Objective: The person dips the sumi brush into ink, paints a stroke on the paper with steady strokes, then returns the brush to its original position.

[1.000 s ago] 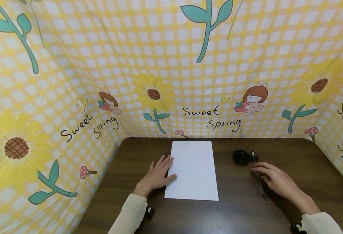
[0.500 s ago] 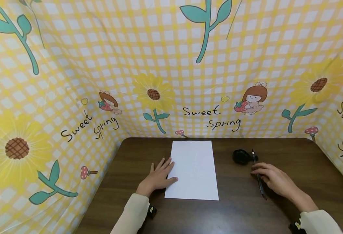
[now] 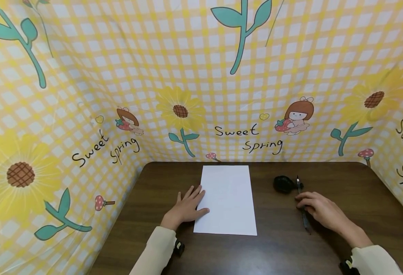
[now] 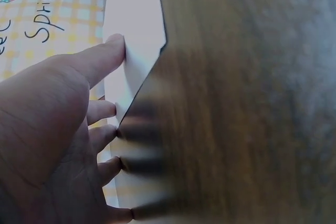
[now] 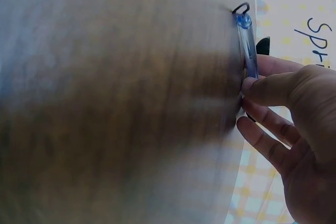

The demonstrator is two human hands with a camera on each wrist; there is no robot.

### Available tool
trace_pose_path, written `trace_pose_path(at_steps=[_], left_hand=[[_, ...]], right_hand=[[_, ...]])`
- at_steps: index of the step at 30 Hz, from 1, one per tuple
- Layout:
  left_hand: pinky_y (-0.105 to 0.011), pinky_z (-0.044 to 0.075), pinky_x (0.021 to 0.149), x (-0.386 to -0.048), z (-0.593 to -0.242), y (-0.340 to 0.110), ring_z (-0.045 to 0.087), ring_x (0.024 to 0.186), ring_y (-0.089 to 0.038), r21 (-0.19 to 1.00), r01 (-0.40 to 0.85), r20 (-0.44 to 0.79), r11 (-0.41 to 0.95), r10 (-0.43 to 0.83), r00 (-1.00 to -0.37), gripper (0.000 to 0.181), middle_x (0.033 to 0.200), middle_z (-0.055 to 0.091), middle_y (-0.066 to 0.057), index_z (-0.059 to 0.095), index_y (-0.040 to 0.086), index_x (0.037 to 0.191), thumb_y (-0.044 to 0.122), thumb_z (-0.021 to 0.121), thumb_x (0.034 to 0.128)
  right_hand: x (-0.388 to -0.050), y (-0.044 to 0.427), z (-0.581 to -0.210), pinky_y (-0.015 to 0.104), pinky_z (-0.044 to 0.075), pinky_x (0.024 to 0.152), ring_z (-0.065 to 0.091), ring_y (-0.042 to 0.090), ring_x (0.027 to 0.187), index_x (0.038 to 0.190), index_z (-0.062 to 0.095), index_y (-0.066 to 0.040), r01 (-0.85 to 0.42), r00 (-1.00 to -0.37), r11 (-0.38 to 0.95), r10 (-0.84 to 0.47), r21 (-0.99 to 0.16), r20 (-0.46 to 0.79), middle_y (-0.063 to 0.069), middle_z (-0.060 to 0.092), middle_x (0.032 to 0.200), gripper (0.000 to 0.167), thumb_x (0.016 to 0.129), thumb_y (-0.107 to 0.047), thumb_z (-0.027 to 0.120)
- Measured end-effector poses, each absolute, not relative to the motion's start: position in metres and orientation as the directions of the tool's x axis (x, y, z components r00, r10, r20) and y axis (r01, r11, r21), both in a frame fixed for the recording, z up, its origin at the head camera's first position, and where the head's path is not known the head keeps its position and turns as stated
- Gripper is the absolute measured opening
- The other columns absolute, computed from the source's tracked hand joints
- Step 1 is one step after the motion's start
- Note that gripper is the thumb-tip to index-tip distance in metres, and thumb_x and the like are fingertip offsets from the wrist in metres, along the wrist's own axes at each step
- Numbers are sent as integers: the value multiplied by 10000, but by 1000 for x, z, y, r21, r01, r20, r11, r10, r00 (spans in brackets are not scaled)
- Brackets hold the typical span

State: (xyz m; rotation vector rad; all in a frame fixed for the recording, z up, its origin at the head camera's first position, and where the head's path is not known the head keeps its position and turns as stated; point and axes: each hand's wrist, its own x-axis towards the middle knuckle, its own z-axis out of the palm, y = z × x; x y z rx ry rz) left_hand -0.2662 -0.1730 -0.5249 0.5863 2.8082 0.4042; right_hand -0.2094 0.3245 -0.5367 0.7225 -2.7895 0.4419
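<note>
A sheet of white paper (image 3: 229, 200) lies upright on the brown table. My left hand (image 3: 185, 208) rests at its left edge with fingers spread, the thumb on the paper; the left wrist view shows the same paper (image 4: 134, 14) beside the thumb. My right hand (image 3: 321, 210) pinches the shaft of a dark writing brush (image 3: 305, 221) between thumb and fingers. The brush's dark tip points away from me, next to a small black rounded object (image 3: 284, 184). In the right wrist view, the brush (image 5: 248, 40) ends in a small cord loop.
Behind the table (image 3: 218, 252) and at both sides hangs a yellow checked cloth (image 3: 201, 76) with sunflowers and lettering. Each wrist wears a dark strapped device, partly under the light sleeves.
The left hand has slid slightly toward me along the paper's edge. The brush's near end has shifted a little to the left in my right hand. Paper and black object stay put.
</note>
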Motion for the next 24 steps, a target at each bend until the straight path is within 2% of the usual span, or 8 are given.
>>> trace_pose_path(at_steps=[13,24], left_hand=[[-808,40,1241,-264,-526,-175,115,1671,-397,334,359,-162,872,428,-889,788,1794,216,-41,330,172,1693,573,565,1057],[-817,44,1234,-264,-527,-175,113,1671,-401,332,368,-163,869,437,-885,809,1794,215,-46,330,182,1694,601,571,1046]], right_hand=[[-213,324,-536,448,610,824,708,301,1131,963,764,-301,-524,-837,826,-455,-208,305,43,738,1295,373,847,46,837],[-212,323,-538,431,627,782,744,286,1064,996,750,-244,-570,-776,803,-454,-176,438,62,753,1268,382,800,64,865]])
